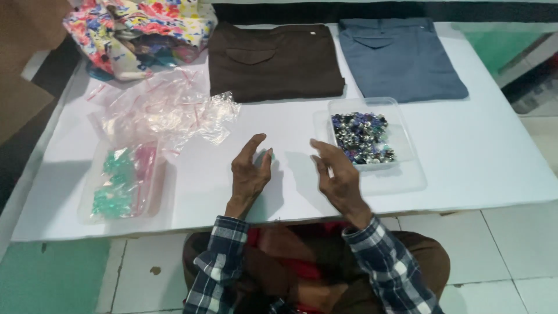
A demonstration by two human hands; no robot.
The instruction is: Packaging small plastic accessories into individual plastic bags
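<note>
My left hand [249, 173] hovers over the white board [465, 151], fingers curled and apart; a small pale green bit shows at its fingertips, too small to tell if pinched. My right hand [337, 174] is raised beside it, fingers spread, holding nothing, its tips close to a clear plastic tray [401, 125] filled with dark, silver and purple beads [361, 138]. Left of my hands lies a clear tray with small bags of green beads [116, 183].
Crumpled clear plastic bags [165, 110] lie at the left. Folded brown trousers [273, 61] and grey-blue trousers [401, 58] rest at the back. A flowery cloth [139, 32] is bunched in the far left corner. White floor tiles surround the board.
</note>
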